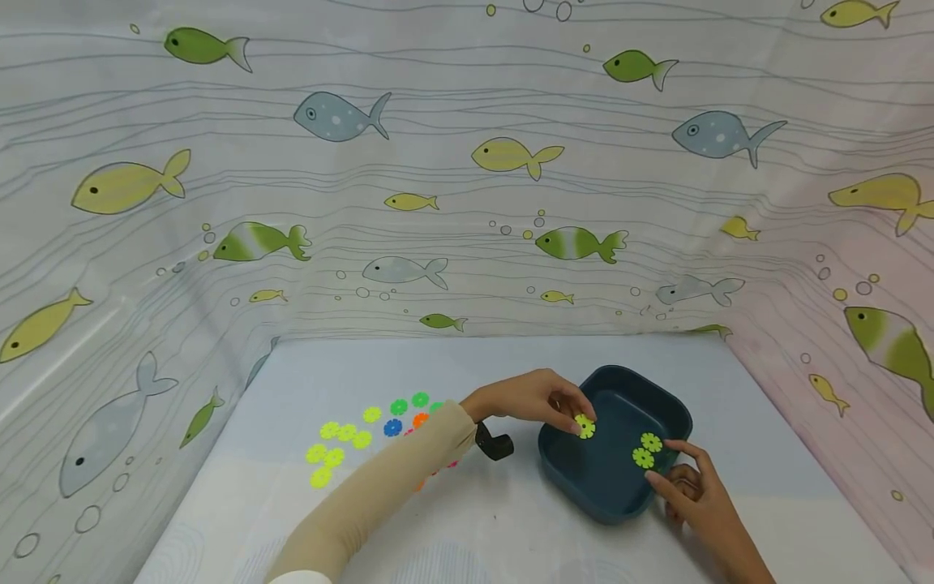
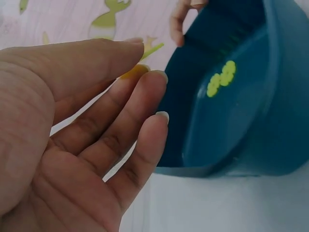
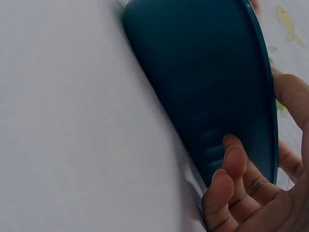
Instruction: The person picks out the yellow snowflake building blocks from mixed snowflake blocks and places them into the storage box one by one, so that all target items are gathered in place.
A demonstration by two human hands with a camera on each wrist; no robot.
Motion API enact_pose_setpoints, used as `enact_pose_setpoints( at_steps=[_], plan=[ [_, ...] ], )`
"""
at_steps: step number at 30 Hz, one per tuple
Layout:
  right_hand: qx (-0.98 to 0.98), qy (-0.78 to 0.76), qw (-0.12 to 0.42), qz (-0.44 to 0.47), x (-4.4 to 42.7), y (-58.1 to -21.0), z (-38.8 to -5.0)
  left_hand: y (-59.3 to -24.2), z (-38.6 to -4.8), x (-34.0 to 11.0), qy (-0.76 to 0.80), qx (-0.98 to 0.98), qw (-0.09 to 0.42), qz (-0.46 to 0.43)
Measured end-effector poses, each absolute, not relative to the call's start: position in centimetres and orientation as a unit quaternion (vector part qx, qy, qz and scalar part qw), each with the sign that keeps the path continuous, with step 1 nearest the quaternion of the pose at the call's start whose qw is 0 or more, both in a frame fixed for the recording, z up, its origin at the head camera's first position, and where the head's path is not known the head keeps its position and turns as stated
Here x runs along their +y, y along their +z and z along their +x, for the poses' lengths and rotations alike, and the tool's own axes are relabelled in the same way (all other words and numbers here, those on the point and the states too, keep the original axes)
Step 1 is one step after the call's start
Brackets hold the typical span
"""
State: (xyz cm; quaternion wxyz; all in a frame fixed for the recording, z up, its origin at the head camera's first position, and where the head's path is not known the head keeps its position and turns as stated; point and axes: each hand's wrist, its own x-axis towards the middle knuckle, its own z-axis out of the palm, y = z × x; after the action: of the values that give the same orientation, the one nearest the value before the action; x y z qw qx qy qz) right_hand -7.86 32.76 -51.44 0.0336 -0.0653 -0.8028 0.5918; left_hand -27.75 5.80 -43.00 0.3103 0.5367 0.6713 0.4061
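Note:
My left hand (image 1: 543, 399) is over the left part of a dark blue basin (image 1: 594, 478), pinching a yellow-green notched plastic disc (image 1: 585, 426) between thumb and fingers. In the left wrist view that disc (image 2: 153, 50) is seen nearly edge-on at the fingertips. Two more such discs (image 1: 644, 457) lie in the basin, touching each other or joined; I cannot tell which. My right hand (image 1: 693, 491) grips the basin's right rim. In the right wrist view, its curled fingers (image 3: 235, 162) are against the outer wall and another part of the hand reaches over the rim.
Several loose yellow discs (image 1: 331, 431) lie on the white table to the left. Green discs (image 1: 420, 400), a blue disc (image 1: 393, 427) and orange ones (image 1: 421, 420) lie beside them, partly behind the left sleeve (image 1: 394, 478). A fish-patterned sheet (image 1: 438, 235) walls the table's back and sides.

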Motion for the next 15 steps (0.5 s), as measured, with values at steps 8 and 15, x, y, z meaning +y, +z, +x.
enact_pose_setpoints(
  at_steps=[8, 15],
  plan=[
    [-0.805, 0.587, 0.035, -0.074, 32.8, -51.5, -7.9, -43.1, -27.7, 7.7, 0.407, 0.657, 0.34, 0.536],
    [-0.808, 0.584, 0.043, -0.066, 32.9, -51.8, -8.0, -43.6, -27.7, 9.5, 0.398, 0.658, 0.351, 0.534]
  ],
)
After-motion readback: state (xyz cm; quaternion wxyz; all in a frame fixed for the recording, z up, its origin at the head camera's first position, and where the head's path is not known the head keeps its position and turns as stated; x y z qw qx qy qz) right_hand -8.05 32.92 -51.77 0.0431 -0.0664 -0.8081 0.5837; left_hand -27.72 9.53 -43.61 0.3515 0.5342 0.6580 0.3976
